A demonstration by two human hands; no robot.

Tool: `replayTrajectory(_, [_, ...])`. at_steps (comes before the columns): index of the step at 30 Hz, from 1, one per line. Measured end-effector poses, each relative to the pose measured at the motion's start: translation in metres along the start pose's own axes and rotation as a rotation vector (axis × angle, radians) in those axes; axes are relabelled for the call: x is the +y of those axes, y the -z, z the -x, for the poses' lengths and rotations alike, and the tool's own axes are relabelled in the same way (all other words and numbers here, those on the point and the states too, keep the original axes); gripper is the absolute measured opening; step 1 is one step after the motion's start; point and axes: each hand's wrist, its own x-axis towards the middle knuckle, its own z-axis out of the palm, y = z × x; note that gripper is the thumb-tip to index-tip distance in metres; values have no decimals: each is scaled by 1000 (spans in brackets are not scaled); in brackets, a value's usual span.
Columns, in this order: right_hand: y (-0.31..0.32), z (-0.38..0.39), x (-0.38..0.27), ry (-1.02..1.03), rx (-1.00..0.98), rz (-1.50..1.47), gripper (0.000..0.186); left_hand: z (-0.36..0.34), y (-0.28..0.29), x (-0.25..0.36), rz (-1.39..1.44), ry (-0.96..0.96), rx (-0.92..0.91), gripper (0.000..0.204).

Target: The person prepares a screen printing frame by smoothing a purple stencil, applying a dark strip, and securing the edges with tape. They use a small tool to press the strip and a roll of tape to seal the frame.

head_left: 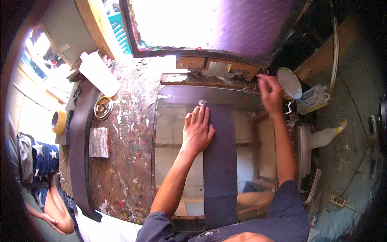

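A long dark strip (pixel 219 161) lies lengthwise over a shiny glass-like sheet (pixel 175 125) on the worktop. My left hand (pixel 196 129) rests with fingers laid flat at the strip's left edge, by a small pale blob (pixel 202 101) near its far end. My right hand (pixel 270 92) is raised at the sheet's far right corner, slightly blurred, index finger extended and the others loosely bent, with nothing visible in it. Beside it is a round white lid or container (pixel 289 82).
A stained bench (pixel 129 161) holds a white bottle (pixel 100 74), tape roll (pixel 58 122), small tin (pixel 103 108), block (pixel 99 142) and another dark strip (pixel 79 153). A framed screen (pixel 250 28) stands behind. Bottles (pixel 322 139) and a jug (pixel 316 97) sit right. Another person's legs (pixel 56 205) are at left.
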Motion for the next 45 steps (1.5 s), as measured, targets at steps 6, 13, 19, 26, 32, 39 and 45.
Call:
replayTrajectory(6, [-87,45,-54,69,-436,-180,21,-3,-2,5,17,-9,17,67])
replayTrajectory(13, [-114,46,-45,126,-479,-180,19,-4,-4,6,-8,-18,33,68])
replayTrajectory(19, [-115,49,-42,127,-470,-117,18,-4,-3,6,1,-14,24,69])
replayTrajectory(26, [-114,48,-53,102,-514,-99,20,-3,-4,5,0,-15,29,68])
replayTrajectory(32, [-116,51,-45,115,-471,-80,21,-4,-5,5,-2,-19,38,67])
replayTrajectory(39, [-118,54,-39,97,-426,-77,22,-4,-6,5,-9,-31,67,65])
replayTrajectory(45, [-117,49,-56,110,-496,-52,22,-3,-6,5,-13,-18,34,65])
